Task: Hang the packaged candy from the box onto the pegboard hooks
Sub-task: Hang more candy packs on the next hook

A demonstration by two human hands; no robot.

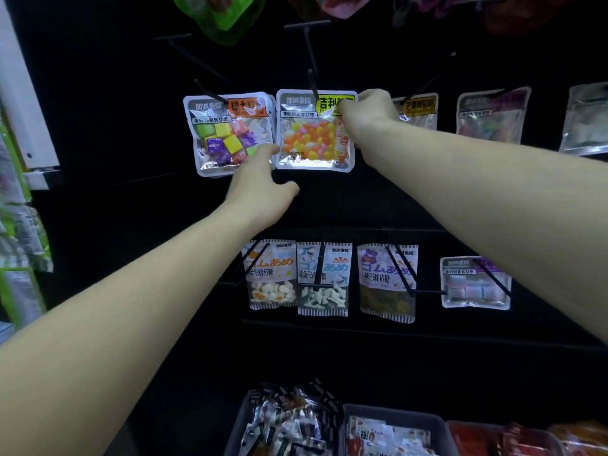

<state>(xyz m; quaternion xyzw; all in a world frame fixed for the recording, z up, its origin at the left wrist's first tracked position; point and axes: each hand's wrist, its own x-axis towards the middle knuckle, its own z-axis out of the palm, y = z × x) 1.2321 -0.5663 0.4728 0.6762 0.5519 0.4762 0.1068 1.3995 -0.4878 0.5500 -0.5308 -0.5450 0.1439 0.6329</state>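
Right hand (368, 110) pinches jellybean pack (314, 133) — left hand (260, 189) open.

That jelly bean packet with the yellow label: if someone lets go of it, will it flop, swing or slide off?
The jelly bean packet looks like thin glossy film, so probably floppy and a bit slippery. The right hand pinches its top corner near the hook; once threaded, it would likely swing rather than fall. Small beans suggest it is light.

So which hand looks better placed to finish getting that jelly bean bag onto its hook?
The right hand, probably. It pinches the jelly bean bag at its top corner, right beside the hook. The left hand only touches the bag's lower left edge, far from the hook.
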